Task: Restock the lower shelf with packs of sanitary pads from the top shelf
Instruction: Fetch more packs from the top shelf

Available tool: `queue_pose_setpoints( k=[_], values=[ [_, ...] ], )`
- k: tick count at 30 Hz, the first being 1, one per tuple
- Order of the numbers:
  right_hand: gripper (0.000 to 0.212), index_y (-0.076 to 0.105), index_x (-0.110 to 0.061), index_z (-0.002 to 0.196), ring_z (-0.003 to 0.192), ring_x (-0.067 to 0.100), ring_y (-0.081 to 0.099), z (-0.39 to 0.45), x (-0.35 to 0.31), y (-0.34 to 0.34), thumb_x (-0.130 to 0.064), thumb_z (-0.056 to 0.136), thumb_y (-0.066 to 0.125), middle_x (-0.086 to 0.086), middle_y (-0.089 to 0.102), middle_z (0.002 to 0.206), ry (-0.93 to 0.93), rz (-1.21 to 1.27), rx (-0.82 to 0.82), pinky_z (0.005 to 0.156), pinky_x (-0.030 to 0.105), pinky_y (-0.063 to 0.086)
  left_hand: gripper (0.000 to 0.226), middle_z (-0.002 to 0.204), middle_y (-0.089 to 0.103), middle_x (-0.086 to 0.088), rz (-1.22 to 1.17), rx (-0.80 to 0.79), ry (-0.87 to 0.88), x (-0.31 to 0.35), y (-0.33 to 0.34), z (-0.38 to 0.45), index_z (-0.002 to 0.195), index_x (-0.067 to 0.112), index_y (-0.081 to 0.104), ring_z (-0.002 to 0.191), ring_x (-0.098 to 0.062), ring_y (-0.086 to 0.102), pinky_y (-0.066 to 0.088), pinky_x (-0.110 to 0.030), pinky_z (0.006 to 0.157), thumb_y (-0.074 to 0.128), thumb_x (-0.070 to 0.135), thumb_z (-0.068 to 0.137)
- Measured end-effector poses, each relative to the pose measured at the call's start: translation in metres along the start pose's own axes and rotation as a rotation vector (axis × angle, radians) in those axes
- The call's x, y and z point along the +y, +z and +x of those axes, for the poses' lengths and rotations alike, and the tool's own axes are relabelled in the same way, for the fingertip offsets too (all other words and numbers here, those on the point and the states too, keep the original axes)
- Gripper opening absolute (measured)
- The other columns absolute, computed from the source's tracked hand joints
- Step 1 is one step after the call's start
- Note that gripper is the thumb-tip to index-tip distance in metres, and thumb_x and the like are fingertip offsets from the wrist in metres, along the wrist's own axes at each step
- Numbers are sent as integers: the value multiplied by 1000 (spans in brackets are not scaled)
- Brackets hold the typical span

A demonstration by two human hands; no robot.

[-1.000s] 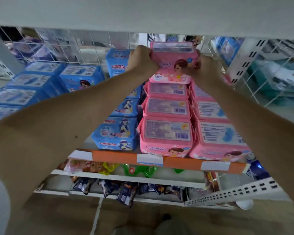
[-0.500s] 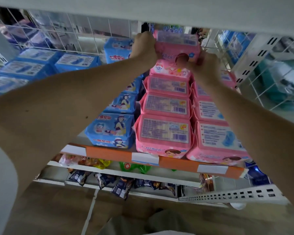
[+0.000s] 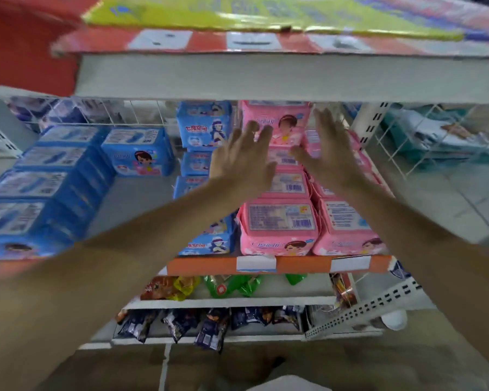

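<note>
A pink pad pack [image 3: 283, 124] stands upright at the back of the lower shelf, behind rows of flat pink packs [image 3: 280, 218]. My left hand [image 3: 242, 158] and my right hand [image 3: 326, 152] hover just in front of it with fingers straight and spread, holding nothing. The hands are apart from the pack, or barely at its front face; motion blur hides which. Blue pad packs [image 3: 203, 128] fill the shelf to the left. The top shelf's edge [image 3: 266, 77] hangs above.
An orange price strip [image 3: 209, 265] fronts the lower shelf. White wire dividers [image 3: 407, 148] bound it at the right and back. Snack bags [image 3: 181, 323] hang on shelves below. A perforated white upright [image 3: 364, 311] juts out at lower right.
Both hands have let go of the pink pack, which now stands at the back of the row. The fingers have opened and drawn back. The camera has tilted up.
</note>
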State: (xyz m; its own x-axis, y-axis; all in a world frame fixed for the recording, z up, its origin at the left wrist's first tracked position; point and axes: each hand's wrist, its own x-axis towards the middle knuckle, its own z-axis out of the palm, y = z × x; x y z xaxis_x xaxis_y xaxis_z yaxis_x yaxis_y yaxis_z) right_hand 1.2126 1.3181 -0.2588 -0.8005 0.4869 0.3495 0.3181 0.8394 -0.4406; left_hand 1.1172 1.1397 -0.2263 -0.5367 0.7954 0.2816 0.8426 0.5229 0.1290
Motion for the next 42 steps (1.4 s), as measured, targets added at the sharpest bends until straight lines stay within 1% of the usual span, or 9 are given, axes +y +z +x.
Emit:
queue_pose_setpoints(
  k=[2, 6, 11, 17, 21, 25, 30, 35, 42],
  values=[
    [96, 10, -17, 160, 153, 39, 2, -19, -9, 4, -75, 87, 34, 15, 6, 167, -20, -68, -15, 124, 56, 7, 65, 154, 35, -6, -10, 53, 61, 0, -4, -24, 152, 19, 30, 132, -29, 46, 51, -46, 92, 53, 44, 96],
    [92, 17, -15, 159, 154, 37, 6, -52, -30, 8, -77, 93, 29, 14, 12, 167, -76, -184, 8, 121, 63, 14, 66, 154, 39, -11, -67, 134, 134, -15, -5, -54, 150, 15, 36, 133, -35, 48, 49, -51, 100, 53, 47, 95],
    [89, 12, -22, 160, 153, 38, -2, -102, -65, 4, -72, 91, 40, 8, 1, 168, -28, -152, 16, 120, 63, 7, 68, 160, 31, -10, -143, 121, 133, -31, -1, -81, 153, 19, 33, 141, -37, 38, 41, -54, 105, 50, 51, 96],
    [90, 3, -29, 160, 154, 33, -5, -132, -90, -16, -76, 88, 29, 0, -4, 169, 16, -227, -23, 121, 61, 7, 70, 162, 27, -10, -161, 107, 159, -25, -6, -110, 153, 18, 34, 141, -38, 38, 42, -55, 103, 50, 54, 95],
    [90, -4, -33, 158, 155, 29, -8, -128, -106, -34, -77, 87, 29, 0, -7, 168, -54, -234, -62, 123, 58, 5, 72, 163, 25, -9, -151, 105, 109, -24, -28, -126, 154, 19, 30, 142, -37, 37, 39, -54, 107, 41, 59, 95],
    [88, 3, -28, 160, 155, 30, -4, -144, -124, -46, -72, 92, 35, 2, -4, 169, -169, -203, -23, 122, 60, 6, 80, 161, 31, -11, -79, 167, 77, -22, -54, -147, 155, 21, 32, 140, -39, 40, 42, -55, 104, 26, 65, 88],
    [85, 1, -31, 160, 155, 27, -9, -183, -129, -68, -71, 94, 37, -3, -9, 168, -222, -194, -56, 122, 60, 2, 77, 164, 24, -4, -31, 173, 1, -3, -79, -181, 157, 28, 26, 144, -36, 33, 35, -54, 110, 32, 67, 90],
    [83, 1, -35, 160, 154, 22, -14, -209, -137, -92, -68, 95, 41, -9, -13, 167, -257, -85, -64, 124, 55, -1, 73, 162, 28, -2, 68, 199, -71, 13, -99, -228, 155, 27, 29, 141, -33, 37, 39, -53, 104, 41, 64, 94],
    [84, 22, -27, 158, 155, 27, 6, -227, -169, -115, -71, 89, 41, -4, 10, 168, -368, 43, 41, 121, 60, 16, 73, 159, 32, -6, 86, 276, -84, 20, -147, -269, 153, 24, 33, 139, -30, 41, 41, -54, 101, 40, 63, 93]
  ],
)
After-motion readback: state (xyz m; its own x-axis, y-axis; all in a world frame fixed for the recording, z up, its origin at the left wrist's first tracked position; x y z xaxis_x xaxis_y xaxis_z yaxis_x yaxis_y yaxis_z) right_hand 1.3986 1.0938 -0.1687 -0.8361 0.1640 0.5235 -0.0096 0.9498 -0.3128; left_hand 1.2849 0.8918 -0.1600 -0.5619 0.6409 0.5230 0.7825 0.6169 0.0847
